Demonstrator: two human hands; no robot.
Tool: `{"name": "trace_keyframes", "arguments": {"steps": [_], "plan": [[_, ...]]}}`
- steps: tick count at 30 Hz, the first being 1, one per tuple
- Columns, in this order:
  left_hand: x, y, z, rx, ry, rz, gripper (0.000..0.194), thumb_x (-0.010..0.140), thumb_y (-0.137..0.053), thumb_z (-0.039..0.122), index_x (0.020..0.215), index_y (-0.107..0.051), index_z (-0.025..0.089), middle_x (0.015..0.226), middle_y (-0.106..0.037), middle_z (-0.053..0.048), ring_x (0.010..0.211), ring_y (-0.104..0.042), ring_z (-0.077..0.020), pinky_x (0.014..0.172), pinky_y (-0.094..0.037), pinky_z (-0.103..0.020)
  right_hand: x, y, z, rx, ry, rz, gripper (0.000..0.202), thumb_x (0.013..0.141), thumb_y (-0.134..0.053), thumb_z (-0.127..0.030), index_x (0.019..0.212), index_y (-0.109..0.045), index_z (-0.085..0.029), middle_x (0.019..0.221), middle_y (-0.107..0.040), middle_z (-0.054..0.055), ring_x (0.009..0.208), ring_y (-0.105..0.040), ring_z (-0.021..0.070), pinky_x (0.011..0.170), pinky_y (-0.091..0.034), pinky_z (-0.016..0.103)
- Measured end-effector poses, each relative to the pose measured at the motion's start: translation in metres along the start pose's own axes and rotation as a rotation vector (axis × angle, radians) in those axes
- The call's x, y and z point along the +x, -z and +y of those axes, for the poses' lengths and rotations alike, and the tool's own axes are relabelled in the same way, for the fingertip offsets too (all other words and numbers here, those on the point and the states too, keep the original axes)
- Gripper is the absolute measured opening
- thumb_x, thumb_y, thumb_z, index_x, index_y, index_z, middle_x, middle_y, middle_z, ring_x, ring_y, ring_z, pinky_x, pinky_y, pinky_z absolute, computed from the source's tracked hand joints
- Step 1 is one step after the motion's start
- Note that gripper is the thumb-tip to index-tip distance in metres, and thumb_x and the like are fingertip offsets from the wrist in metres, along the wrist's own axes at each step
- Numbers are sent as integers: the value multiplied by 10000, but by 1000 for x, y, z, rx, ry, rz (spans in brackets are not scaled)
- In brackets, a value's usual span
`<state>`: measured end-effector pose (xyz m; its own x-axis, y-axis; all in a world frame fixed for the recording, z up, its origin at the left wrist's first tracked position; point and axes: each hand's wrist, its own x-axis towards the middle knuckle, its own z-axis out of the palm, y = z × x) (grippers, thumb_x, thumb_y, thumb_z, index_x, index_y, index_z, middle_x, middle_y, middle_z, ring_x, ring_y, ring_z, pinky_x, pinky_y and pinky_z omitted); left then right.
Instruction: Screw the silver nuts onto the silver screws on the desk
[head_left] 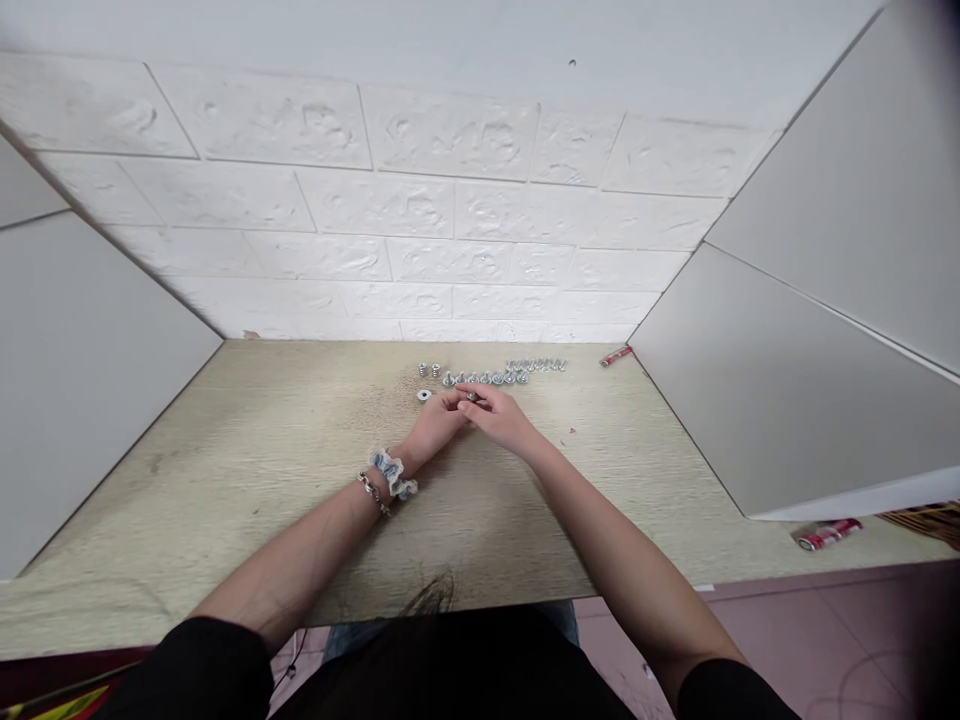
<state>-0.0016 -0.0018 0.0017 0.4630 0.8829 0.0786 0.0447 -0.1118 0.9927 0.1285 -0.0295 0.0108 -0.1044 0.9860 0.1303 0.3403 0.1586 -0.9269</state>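
Note:
My two hands meet over the middle of the tabletop. Between the thumb and index finger of my right hand (501,415) is a small metal screw (471,397), partly covered by the fingers. The fingers of my left hand (441,420) are pinched together against the same piece; their tips are partly hidden. Just left of them lies a round metal piece with a wide flange (424,396). Behind the hands stands a row of several flanged screws (485,378). Two threaded metal pieces (429,370) stand left of that row, and several smaller screws (537,365) lie at its back right.
A white brick-patterned wall (420,210) closes off the back of the wooden table (247,480). Grey panels flank it left (97,370) and right (750,380). One red battery (616,356) lies at the right rear corner, another red battery (829,534) near the right front edge.

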Motion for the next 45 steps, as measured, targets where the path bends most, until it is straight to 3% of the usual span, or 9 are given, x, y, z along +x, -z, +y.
{"name": "trace_keyframes", "arguments": {"steps": [4,11,18,24,30,34,40,45], "plan": [[3,1,-2,-107,81,40,220,662,-654,312,756,-597,121,632,-588,23,567,-534,-76,607,-421,-216,4,5,0,155,-75,34,267,779,-517,-281,986,-642,-169,911,-682,49,818,-623,155,783,-484,310],[5,2,-3,-97,82,31,329,630,-690,374,828,-615,123,689,-612,9,561,-530,-75,607,-422,-226,6,8,6,132,-96,117,111,710,-581,-262,769,-604,-171,707,-657,2,692,-618,133,706,-491,287],[2,2,-6,121,-32,-39,184,718,-571,257,820,-662,134,660,-626,10,609,-551,-103,654,-428,-233,6,6,10,21,-63,128,277,681,-643,-293,935,-614,-185,987,-652,56,903,-609,172,781,-487,320],[-2,-5,-7,267,-26,-4,179,681,-523,169,785,-663,131,591,-621,0,613,-567,-133,622,-429,-240,4,6,8,-53,-49,91,403,725,-619,-378,1090,-614,-207,1128,-629,67,1039,-566,214,889,-448,367],[-5,-6,-3,334,-61,35,156,684,-526,196,749,-655,135,627,-630,-7,632,-554,-137,623,-422,-244,2,-1,9,10,-49,51,492,777,-544,-457,1204,-550,-212,1196,-594,83,1025,-581,205,820,-490,337],[-3,-3,-3,267,-93,21,120,694,-521,197,691,-621,130,664,-621,-3,661,-544,-127,653,-419,-242,1,-5,9,-33,-6,48,410,807,-521,-407,1168,-577,-223,1215,-588,62,1116,-533,194,964,-407,357],[1,1,-1,-25,29,25,168,703,-582,267,757,-632,116,643,-610,10,628,-535,-100,648,-416,-227,3,-5,13,17,-23,43,430,806,-514,-406,1196,-556,-229,1224,-579,55,1091,-547,185,929,-432,333],[4,2,-2,-176,94,28,302,658,-677,346,853,-655,117,713,-638,-10,634,-546,-87,665,-431,-220,5,-2,11,6,5,140,274,814,-468,-280,1009,-647,-208,1096,-641,43,1030,-573,166,932,-421,325]]}}
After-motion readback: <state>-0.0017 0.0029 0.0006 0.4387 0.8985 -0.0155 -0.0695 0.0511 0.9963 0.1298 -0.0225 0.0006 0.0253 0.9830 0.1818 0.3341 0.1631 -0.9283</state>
